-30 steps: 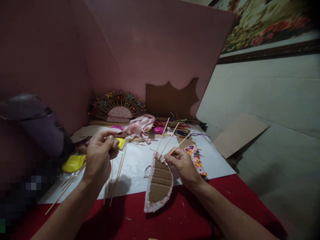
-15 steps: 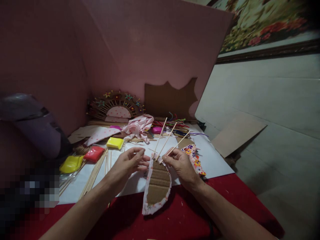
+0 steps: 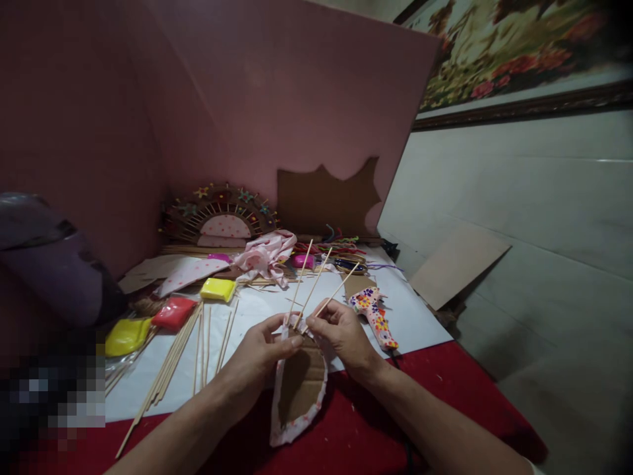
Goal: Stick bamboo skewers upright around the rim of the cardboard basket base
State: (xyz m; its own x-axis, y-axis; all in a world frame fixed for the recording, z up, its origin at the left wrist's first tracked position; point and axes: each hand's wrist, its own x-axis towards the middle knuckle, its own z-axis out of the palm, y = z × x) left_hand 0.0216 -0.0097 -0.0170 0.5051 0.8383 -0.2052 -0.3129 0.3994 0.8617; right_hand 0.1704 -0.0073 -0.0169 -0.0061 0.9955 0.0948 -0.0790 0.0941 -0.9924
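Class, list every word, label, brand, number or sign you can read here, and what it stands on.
None can be read.
Painting: tiny marks, upper left, too small to read.
Red packet, yellow packets: no legible lettering.
Fabric-edged cardboard: none seen.

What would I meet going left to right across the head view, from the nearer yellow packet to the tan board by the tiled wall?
Nearer yellow packet, red packet, farther yellow packet, left hand, right hand, flower-patterned gun-shaped tool, tan board.
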